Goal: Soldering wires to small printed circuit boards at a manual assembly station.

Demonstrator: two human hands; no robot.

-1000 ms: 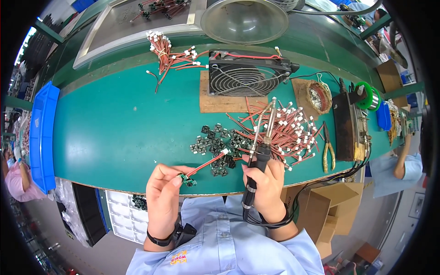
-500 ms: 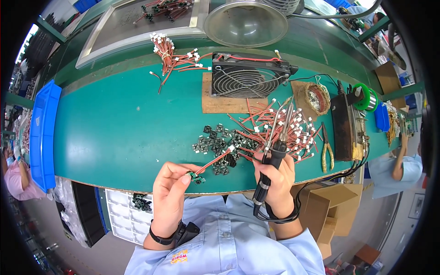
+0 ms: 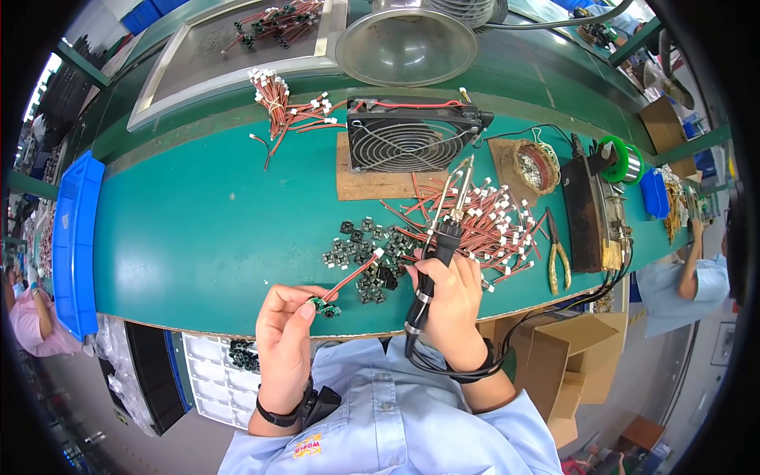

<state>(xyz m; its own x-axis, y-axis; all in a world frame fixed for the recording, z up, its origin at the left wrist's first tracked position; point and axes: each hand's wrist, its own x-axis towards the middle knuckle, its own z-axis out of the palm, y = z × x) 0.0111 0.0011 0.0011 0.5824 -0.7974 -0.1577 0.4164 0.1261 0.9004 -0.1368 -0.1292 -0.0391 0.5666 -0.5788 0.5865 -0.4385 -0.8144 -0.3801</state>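
Between thumb and fingers, my left hand point(image 3: 282, 323) pinches a small green circuit board point(image 3: 327, 309) near the table's front edge. A red-and-black wire lead point(image 3: 354, 274) with a white connector rises from the board toward the right. My right hand point(image 3: 455, 294) is wrapped round the black handle of a soldering iron point(image 3: 446, 241), its metal tip pointing up and away, with a thin metal tube beside it. Between the hands lies a pile of small circuit boards point(image 3: 342, 252). Just beyond the iron spreads a heap of loose wire leads point(image 3: 500, 226).
A black fan point(image 3: 408, 145) stands on a brown board behind the piles. Pliers point(image 3: 556, 253), a tip-cleaning pot point(image 3: 536, 167), the soldering station point(image 3: 583, 214) and a solder reel point(image 3: 624, 161) sit at right. A blue bin point(image 3: 75, 245) is far left; cables trail over the front edge.
My right hand has moved a little left with the soldering iron, closer to the left hand. The left hand still holds the circuit board. The whole view has shifted slightly.
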